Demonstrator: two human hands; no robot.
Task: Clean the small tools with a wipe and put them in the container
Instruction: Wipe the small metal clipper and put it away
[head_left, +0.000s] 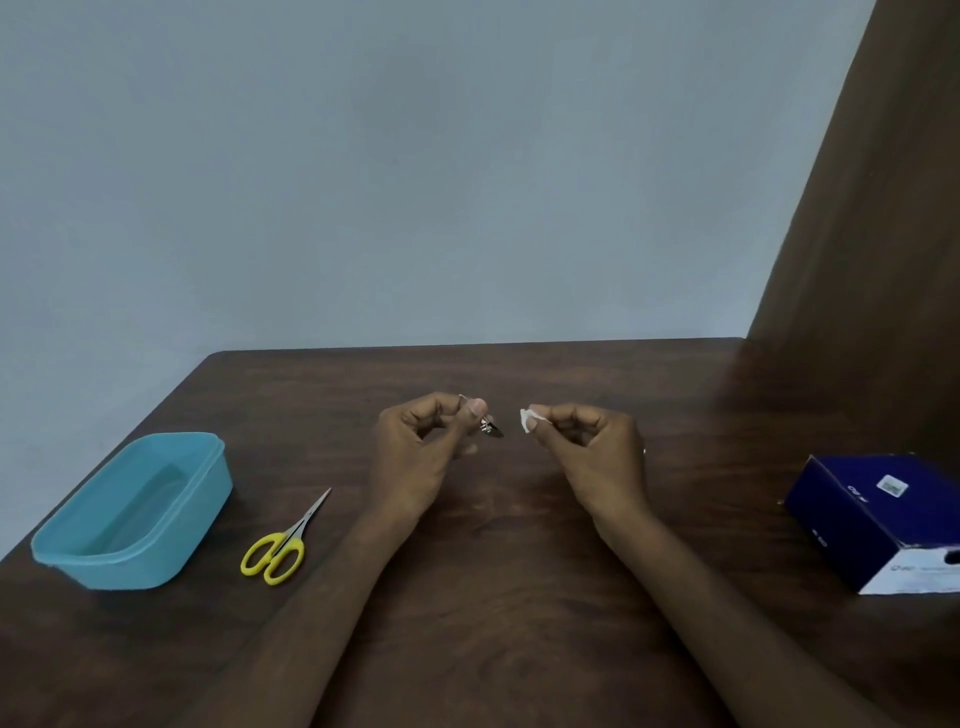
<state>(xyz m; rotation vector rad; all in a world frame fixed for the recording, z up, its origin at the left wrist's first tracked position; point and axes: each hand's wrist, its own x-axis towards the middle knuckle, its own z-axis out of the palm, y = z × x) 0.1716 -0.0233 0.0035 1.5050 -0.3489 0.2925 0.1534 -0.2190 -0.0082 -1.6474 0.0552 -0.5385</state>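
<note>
Dark wood-grain worktop (493, 597), rounded far-left corner, butts a plain grey-blue wall (415, 156). Brown panel (872, 234) rises at 2 o'clock, along the worktop's right edge.

On the worktop:
- Container (132, 512), teal plastic, rectangular, no lid, at 9 o'clock near the left edge. Nothing visible inside.
- Scissors (283, 543), yellow handles, blades closed, lying flat just right of the container, not touching it. Tips point toward 1 o'clock, handles nearest the camera.
- Box (878, 519), dark blue with a white end face, at 3 o'clock, partly cut off by the frame edge. Small label on top, print too small to read.

Hands: both forearms come in from 6 o'clock and are raised over mid-worktop, hands near each other but apart.
- Left hand (421, 452): fingers curled, thumb and forefinger grip pinching a small metal tool (488, 423). Looks like a nail clipper; too small to be sure. Its free end sticks out toward 4 o'clock, toward the other hand.
- Right hand (592, 452): fingers curled, fingertip grip pinching a small white wipe (529, 420), which sticks out at 9 o'clock toward the tool.
- Narrow gap between wipe and tool, no contact.

Tool is held in the air, well apart from the container.
</note>
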